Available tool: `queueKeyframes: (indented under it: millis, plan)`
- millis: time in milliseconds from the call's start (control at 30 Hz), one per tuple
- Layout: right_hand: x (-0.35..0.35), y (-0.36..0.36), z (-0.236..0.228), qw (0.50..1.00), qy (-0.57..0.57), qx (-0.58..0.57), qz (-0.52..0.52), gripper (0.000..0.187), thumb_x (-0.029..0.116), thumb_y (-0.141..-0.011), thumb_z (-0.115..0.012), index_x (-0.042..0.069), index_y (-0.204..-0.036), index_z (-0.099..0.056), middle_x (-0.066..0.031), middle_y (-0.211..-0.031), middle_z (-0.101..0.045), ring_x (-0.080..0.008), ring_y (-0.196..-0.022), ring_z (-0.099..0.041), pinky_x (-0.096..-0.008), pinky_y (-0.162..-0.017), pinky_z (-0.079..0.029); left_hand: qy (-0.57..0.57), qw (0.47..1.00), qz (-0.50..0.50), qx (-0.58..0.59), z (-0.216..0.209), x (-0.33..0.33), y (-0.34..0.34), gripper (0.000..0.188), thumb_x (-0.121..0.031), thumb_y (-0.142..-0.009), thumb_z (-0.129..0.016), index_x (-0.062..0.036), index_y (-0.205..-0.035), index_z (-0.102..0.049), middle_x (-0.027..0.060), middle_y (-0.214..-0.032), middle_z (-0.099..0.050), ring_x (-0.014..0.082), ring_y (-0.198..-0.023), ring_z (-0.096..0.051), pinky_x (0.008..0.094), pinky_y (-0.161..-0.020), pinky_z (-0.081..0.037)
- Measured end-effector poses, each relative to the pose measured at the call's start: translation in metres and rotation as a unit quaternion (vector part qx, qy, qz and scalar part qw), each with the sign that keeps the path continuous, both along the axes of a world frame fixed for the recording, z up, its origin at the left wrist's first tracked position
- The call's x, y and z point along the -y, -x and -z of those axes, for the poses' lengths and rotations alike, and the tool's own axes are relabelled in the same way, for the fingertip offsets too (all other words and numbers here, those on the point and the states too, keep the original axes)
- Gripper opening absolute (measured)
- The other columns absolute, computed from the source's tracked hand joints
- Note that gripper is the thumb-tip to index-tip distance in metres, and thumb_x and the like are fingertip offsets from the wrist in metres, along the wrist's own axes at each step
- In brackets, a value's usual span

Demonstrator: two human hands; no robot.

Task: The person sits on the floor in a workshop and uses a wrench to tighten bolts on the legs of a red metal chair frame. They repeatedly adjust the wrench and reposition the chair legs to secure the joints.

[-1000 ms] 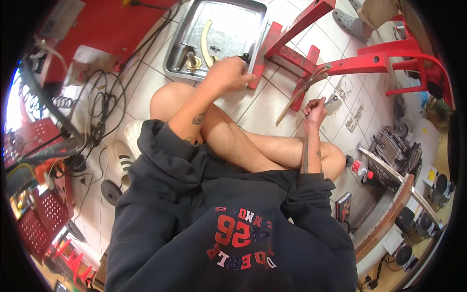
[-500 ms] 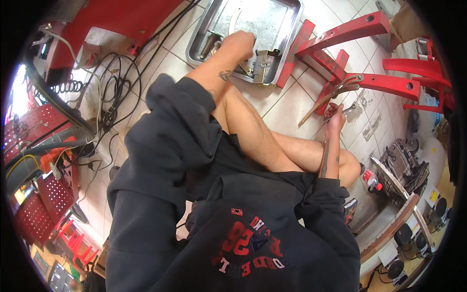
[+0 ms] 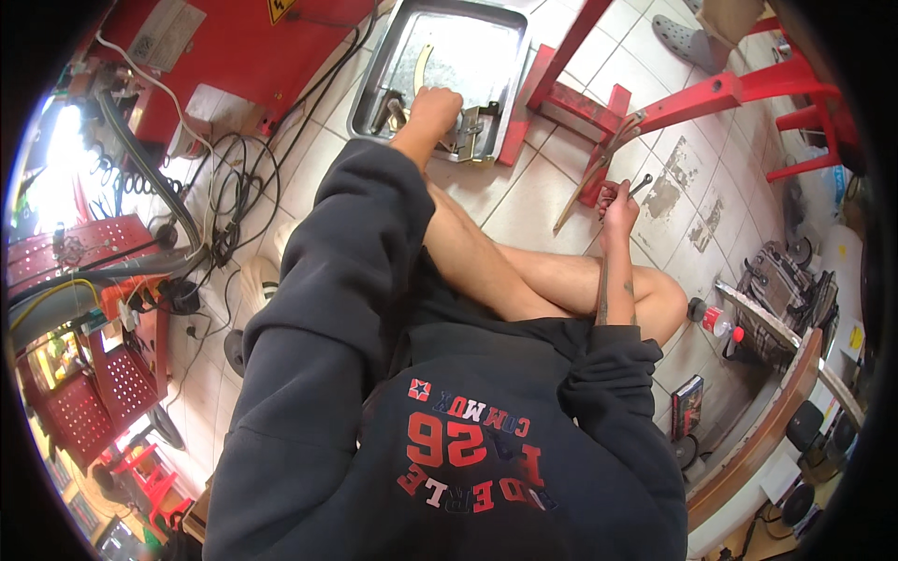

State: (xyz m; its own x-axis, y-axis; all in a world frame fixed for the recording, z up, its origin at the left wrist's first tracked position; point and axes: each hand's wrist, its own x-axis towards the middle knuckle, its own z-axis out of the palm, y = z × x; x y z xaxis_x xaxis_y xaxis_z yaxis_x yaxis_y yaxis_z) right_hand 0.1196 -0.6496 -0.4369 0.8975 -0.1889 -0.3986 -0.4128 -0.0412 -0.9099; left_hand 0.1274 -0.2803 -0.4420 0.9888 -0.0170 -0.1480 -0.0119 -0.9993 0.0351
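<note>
My left hand (image 3: 437,107) reaches over the shallow metal tray (image 3: 359,105), its fingers curled down among the parts; whatever they grip is hidden beneath them. Beside it in the tray lie a metal bracket (image 3: 474,140), a dark cylindrical part (image 3: 382,109) and a pale curved strip (image 3: 424,65). Off to the right, just above my crossed legs, my right hand (image 3: 615,204) is closed around a wrench (image 3: 644,181). The wrench's ring end sticks out past the fingers, up and to the right.
A red metal stand (image 3: 678,103) rises right of the tray, with a long brownish bar (image 3: 578,194) slanting against it. Black cables (image 3: 229,201) coil on the tiled floor at left. A bottle (image 3: 716,323) lies by my right knee. A person's grey clog (image 3: 686,42) is at the back.
The whole view has shifted, so the tray appears farther left. My left hand stays low among the tray's parts. In my right hand the wrench has turned slightly more upright.
</note>
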Motion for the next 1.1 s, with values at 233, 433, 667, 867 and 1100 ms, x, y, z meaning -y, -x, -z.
queueKeyframes:
  millis: [233,433,667,867,1100]
  plan:
    - [0.004,0.001,-0.013,0.985,0.007,0.107,0.137,0.047,0.034,-0.099,-0.041,-0.002,-0.079,-0.063,-0.0008,-0.062,-0.049,-0.0072,-0.047,-0.04,-0.0235,-0.042,-0.03,0.473,0.874,-0.11,0.019,-0.07,0.003,0.013,0.028,-0.021,-0.085,-0.064,-0.0001,-0.103,-0.065,0.0124,-0.094,-0.069,0.0182,-0.083,-0.067,0.0309,-0.074,-0.052]
    - [-0.025,0.02,-0.079,0.971,-0.138,0.175,0.085,0.041,0.033,-0.098,-0.047,0.0,-0.079,-0.063,0.0016,-0.061,-0.05,-0.0045,-0.048,-0.039,-0.0206,-0.042,-0.029,0.853,0.487,-0.169,0.086,-0.132,0.091,0.071,0.034,-0.011,-0.092,-0.059,-0.0038,-0.124,-0.051,0.0061,-0.098,-0.063,0.0112,-0.084,-0.059,0.0255,-0.076,-0.05]
    - [-0.061,0.06,-0.097,0.939,-0.155,0.305,-0.043,0.022,0.01,-0.083,-0.071,-0.002,-0.1,-0.065,-0.0024,-0.082,-0.063,-0.0052,-0.07,-0.056,-0.0184,-0.062,-0.045,0.844,0.472,-0.206,0.153,-0.129,0.209,0.076,0.019,-0.01,-0.092,-0.059,-0.0019,-0.109,-0.056,0.0068,-0.094,-0.063,0.0116,-0.083,-0.059,0.025,-0.078,-0.049]
    - [-0.058,0.056,-0.108,0.949,-0.208,0.234,0.036,0.014,0.007,-0.085,-0.069,-0.004,-0.093,-0.067,-0.0054,-0.081,-0.067,-0.0063,-0.072,-0.06,-0.0186,-0.063,-0.046,0.775,0.561,-0.183,0.228,-0.117,0.23,0.071,0.014,-0.001,-0.087,-0.063,-0.0006,-0.098,-0.055,0.0052,-0.086,-0.063,0.0093,-0.082,-0.06,0.0212,-0.07,-0.048]
    - [-0.05,0.049,-0.101,0.942,-0.229,0.243,0.035,0.013,0.006,-0.084,-0.069,-0.002,-0.094,-0.069,-0.002,-0.082,-0.064,-0.0037,-0.069,-0.053,-0.0182,-0.058,-0.041,0.779,0.567,-0.194,0.185,-0.119,0.236,0.065,0.012,-0.003,-0.088,-0.063,-0.0012,-0.096,-0.054,0.006,-0.087,-0.063,0.01,-0.081,-0.06,0.0232,-0.07,-0.05]
